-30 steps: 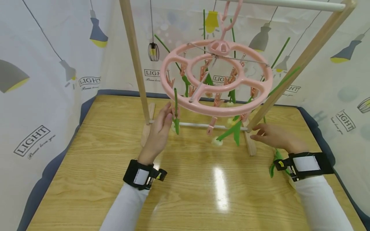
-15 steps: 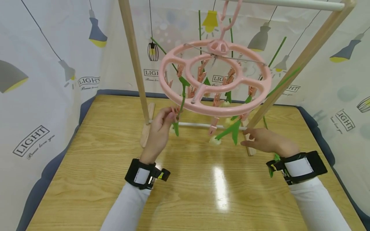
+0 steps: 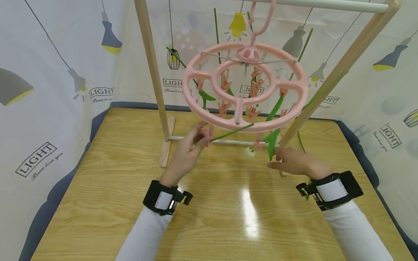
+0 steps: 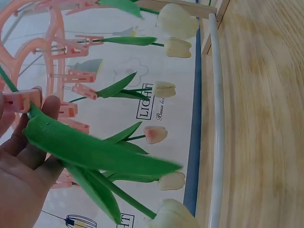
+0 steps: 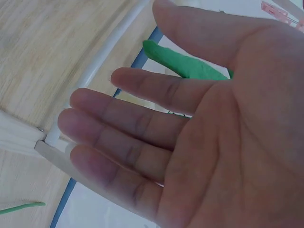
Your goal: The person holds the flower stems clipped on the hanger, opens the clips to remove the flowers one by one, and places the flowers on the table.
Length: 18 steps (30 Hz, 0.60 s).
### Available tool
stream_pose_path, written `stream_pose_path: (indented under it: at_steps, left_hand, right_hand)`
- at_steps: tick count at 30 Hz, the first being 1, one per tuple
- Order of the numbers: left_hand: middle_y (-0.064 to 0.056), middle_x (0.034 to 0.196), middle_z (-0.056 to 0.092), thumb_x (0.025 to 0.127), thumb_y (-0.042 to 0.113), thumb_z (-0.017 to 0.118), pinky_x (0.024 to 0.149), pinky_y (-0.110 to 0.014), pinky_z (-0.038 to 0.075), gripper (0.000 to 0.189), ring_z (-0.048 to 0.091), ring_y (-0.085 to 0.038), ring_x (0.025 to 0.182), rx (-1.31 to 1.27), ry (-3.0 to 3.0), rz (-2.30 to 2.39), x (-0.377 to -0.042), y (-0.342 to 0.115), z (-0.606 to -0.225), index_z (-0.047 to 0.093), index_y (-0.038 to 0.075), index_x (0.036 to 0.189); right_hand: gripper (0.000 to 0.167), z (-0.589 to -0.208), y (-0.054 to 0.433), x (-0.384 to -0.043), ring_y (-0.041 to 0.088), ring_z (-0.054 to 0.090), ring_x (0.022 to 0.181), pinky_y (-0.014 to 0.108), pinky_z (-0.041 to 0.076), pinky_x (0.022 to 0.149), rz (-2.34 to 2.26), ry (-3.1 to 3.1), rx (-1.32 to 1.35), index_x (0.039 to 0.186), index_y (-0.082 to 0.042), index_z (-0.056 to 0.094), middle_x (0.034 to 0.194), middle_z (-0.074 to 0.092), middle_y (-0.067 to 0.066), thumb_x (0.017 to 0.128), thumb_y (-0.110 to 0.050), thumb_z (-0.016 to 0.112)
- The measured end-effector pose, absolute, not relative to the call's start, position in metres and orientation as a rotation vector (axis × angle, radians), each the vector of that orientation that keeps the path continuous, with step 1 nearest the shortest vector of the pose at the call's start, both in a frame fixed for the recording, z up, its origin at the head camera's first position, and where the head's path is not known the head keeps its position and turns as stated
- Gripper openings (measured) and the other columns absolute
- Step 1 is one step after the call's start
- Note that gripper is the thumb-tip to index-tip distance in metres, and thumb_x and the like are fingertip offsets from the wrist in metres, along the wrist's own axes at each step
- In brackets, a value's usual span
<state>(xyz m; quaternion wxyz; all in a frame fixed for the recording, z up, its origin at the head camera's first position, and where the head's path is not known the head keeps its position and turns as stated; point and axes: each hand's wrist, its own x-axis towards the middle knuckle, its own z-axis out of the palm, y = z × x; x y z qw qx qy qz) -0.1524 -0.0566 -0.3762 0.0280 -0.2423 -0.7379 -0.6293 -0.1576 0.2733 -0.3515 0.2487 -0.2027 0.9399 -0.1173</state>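
A pink round clip hanger [image 3: 249, 55] hangs by its hook, with several artificial tulips clipped head-down beneath its ring. At its front left, my left hand [image 3: 184, 156] pinches a pink clothespin [image 4: 19, 101] between thumb and fingers. That clothespin bears a pale tulip [image 4: 173, 216], whose broad green leaf [image 4: 95, 147] passes in front of the fingers. My right hand [image 3: 295, 161] is beside the hanger's right side with fingers extended and nothing in them. Close to its thumb and index finger is a green tulip leaf [image 5: 185, 64].
Wooden posts [image 3: 151, 65] flank the hanger, joined by a white top rod [image 3: 326, 4] and a low white rod [image 3: 228, 142]. A green stem [image 3: 301, 141] shows behind the right hand. A printed backdrop [image 3: 58, 119] surrounds the wooden table [image 3: 209, 217].
The hanger has turned, its front side swinging rightward with the tulips. My left hand has moved right and now pinches the clothespin; my right hand has shifted left towards the hanging leaves.
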Motion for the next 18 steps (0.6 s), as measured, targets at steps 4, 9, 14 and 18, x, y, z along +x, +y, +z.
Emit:
stream_pose_path:
  at_steps: [4, 9, 14, 18]
  left_hand:
    - [-0.013, 0.101, 0.062, 0.103, 0.014, 0.049, 0.089, -0.035, 0.052, 0.048, 0.058, -0.02, 0.097, -0.806, -2.354, -1.822, -0.152, -0.053, -0.377, 0.039, 0.01, 0.15]
    - [-0.011, 0.108, 0.067, 0.102, 0.019, 0.054, 0.09, -0.04, 0.056, 0.041, 0.063, -0.021, 0.103, -0.8, -2.423, -1.746, -0.15, -0.05, -0.375, 0.049, 0.009, 0.141]
    - [-0.01, 0.104, 0.068, 0.1, 0.016, 0.056, 0.084, -0.035, 0.058, 0.04, 0.064, -0.019, 0.095, -0.871, -2.396, -1.706, -0.149, -0.045, -0.375, 0.051, 0.008, 0.139]
    - [-0.007, 0.098, 0.067, 0.101, 0.017, 0.055, 0.079, -0.028, 0.057, 0.04, 0.063, -0.015, 0.09, -0.943, -2.382, -1.684, -0.149, -0.039, -0.377, 0.05, 0.01, 0.14]
  right_hand:
    - [0.056, -0.353, 0.271, -0.156, 0.04, 0.066, 0.102, 0.053, 0.055, 0.086, -0.288, 2.545, -0.536, 0.134, 0.006, 0.051, 0.118, 0.065, 0.029, 0.101, -0.039, 0.054]
    - [0.053, -0.352, 0.267, -0.153, 0.036, 0.067, 0.103, 0.052, 0.055, 0.088, -0.261, 2.525, -0.536, 0.13, 0.006, 0.055, 0.119, 0.066, 0.025, 0.101, -0.039, 0.053]
    - [0.051, -0.345, 0.258, -0.145, 0.036, 0.067, 0.105, 0.051, 0.055, 0.088, -0.258, 2.539, -0.589, 0.129, 0.002, 0.057, 0.119, 0.067, 0.024, 0.1, -0.04, 0.055]
    - [0.05, -0.337, 0.246, -0.137, 0.036, 0.066, 0.109, 0.051, 0.055, 0.09, -0.289, 2.573, -0.656, 0.132, -0.002, 0.056, 0.122, 0.067, 0.021, 0.1, -0.04, 0.055]
